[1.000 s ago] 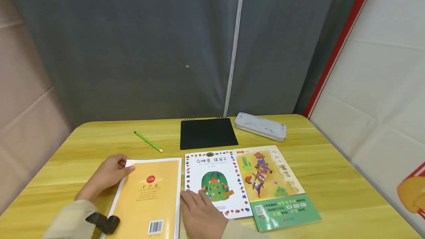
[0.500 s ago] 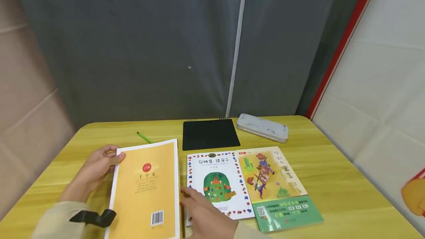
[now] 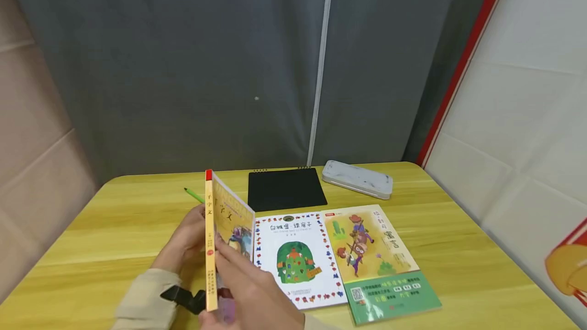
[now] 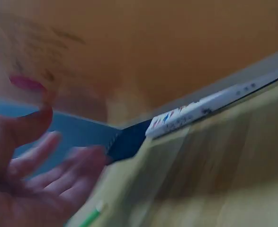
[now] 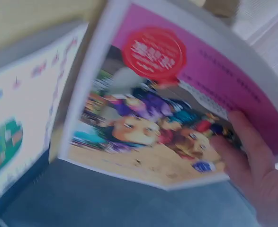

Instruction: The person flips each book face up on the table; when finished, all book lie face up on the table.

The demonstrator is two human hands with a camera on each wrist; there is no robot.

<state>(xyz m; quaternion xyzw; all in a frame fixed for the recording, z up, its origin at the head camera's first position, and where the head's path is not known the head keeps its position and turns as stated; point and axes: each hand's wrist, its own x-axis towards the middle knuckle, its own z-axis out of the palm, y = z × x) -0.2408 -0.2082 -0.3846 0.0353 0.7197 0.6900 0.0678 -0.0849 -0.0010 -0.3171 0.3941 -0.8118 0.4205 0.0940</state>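
A yellow book (image 3: 210, 248) stands raised on edge in the head view, its spine toward me and its illustrated front cover turned right. My right hand (image 3: 259, 289) grips it low down, fingers across the front cover and thumb by the bottom of the spine. On the back-cover side is my left hand (image 3: 190, 233), partly hidden by the book. In the left wrist view its fingers are blurred and loosely spread, the thumb close to the back cover (image 4: 153, 52); contact is unclear. The right wrist view shows fingers (image 5: 245, 146) lying against the picture cover.
A white book (image 3: 298, 258) with a decorated border lies beside a yellow-green book (image 3: 378, 264). Behind them are a black spiral notebook (image 3: 286, 190) and a pale pencil case (image 3: 357, 178). A green pencil (image 3: 194, 195) lies left, partly hidden. A grey curtain (image 3: 183, 65) hangs behind the table.
The yellow book has come up from lying back cover up to standing on edge, spine toward me. My left hand has let go of its corner; my right hand has moved left onto its front cover.
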